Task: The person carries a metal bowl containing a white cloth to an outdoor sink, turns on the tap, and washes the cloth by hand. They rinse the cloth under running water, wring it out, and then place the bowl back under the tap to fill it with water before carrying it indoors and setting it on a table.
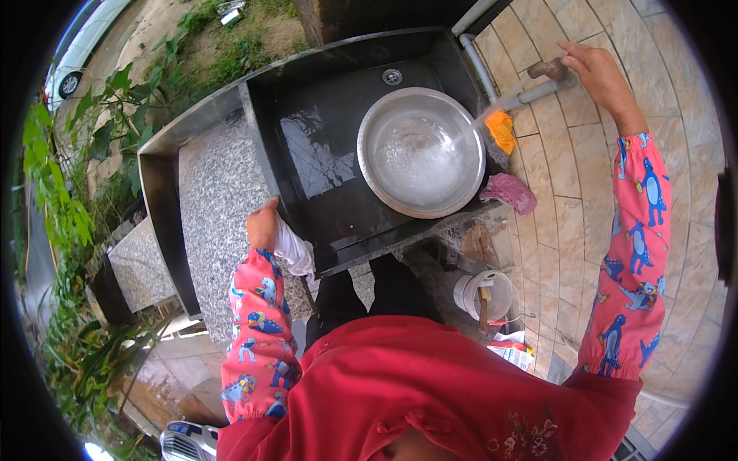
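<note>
Water runs from a wall faucet (548,70) into a round metal basin (369,173), which holds clear, rippling water. My right hand (599,72) is at the faucet's handle end, the fingers bent over it; the handle itself is hidden. The basin rests inside a dark stone sink (323,225), whose floor is wet and reflects light. On the sink's left divider is my left hand (263,226), next to a white cloth (293,248) draped over the edge. That hand appears closed around part of the cloth, with the fingers mostly hidden.
A drain strainer (392,77) sits behind the basin. An orange cloth (500,131) and a pink cloth (510,193) lie at the sink's right edge. Left of the sink is a speckled granite slab (222,167). A white bucket (494,294) with a wooden-handled tool stands below, near the tiled wall (576,155).
</note>
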Available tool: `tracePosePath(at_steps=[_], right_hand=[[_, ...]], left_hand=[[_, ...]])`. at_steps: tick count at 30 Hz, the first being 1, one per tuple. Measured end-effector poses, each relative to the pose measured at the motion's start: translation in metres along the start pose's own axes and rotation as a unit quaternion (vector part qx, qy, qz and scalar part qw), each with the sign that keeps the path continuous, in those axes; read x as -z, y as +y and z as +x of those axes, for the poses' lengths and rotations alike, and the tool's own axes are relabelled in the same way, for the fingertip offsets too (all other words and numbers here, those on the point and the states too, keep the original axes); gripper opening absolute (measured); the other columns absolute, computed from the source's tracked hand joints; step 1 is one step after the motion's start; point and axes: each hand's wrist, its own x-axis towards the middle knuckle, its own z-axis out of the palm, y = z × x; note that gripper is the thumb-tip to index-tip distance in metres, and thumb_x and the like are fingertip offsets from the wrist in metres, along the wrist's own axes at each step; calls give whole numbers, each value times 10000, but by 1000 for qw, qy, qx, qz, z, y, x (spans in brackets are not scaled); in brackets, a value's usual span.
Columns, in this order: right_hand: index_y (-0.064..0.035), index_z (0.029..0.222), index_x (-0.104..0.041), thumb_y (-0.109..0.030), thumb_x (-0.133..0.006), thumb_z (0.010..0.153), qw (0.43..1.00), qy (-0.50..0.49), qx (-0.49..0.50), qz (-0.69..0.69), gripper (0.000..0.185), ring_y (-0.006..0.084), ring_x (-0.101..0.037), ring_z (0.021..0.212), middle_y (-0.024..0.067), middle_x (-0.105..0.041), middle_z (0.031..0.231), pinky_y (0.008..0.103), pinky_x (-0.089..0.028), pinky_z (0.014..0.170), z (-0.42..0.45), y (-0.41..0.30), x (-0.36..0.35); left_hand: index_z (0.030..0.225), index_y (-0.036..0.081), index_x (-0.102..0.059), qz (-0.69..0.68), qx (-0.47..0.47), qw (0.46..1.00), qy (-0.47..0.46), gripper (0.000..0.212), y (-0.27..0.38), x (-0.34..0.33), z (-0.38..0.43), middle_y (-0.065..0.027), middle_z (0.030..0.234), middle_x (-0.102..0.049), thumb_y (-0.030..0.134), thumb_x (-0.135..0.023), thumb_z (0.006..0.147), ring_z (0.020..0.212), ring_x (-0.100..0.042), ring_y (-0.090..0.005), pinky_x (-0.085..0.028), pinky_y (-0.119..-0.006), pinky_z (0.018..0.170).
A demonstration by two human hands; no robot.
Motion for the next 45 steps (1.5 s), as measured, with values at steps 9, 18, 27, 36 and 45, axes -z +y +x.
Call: tracePosePath(at_steps=[9, 18, 27, 36, 45], right_hand=[[-19, 859, -627, -245, -530, 865, 981, 19, -84, -175, 246, 401, -585, 847, 208, -630, 859, 484, -443, 713, 18, -16, 0], [-61, 1103, -627, -288, -491, 894, 968, 9, -167, -187, 337, 380, -597, 900, 221, -636, 914, 470, -463, 770, 21, -10, -3], [-46, 1171, -606, -217, -578, 886, 891, 187, -303, 280, 333, 143, -619, 767, 108, -680, 875, 291, -482, 706, -116, -58, -138], [91, 1049, -574, -224, -572, 777, 858, -16, -450, 246, 416, 455, -580, 929, 299, -622, 906, 475, -452, 813, -159, -88, -340], [94, 963, -601, -137, -583, 796, 716, 22, -500, 487, 285, 290, -610, 809, 179, -654, 868, 366, -448, 741, -166, -57, -392]], left_hand=[[952, -131, -642, 4, -14, 1000, 7, 598, -14, 1, 8, -279, 939, -654, 431, -671, 749, 930, -635, -342, -454, -366, 825], [974, -117, -645, 8, 1, 1000, -17, 581, 4, 2, -6, -272, 940, -657, 421, -673, 757, 919, -640, -311, -458, -358, 813], [706, 25, -599, -162, 79, 960, -213, 327, 46, -13, -55, -36, 614, -543, 324, -684, 808, 580, -537, -128, -430, -257, 567], [1111, 13, -605, -81, -54, 971, -218, 424, 73, -141, -26, -114, 943, -635, 316, -659, 819, 895, -587, -195, -455, -308, 787], [1080, 24, -594, 118, -317, 934, -116, 314, 50, -229, 47, -181, 1014, -614, 239, -569, 853, 943, -600, -305, -469, -385, 813]])
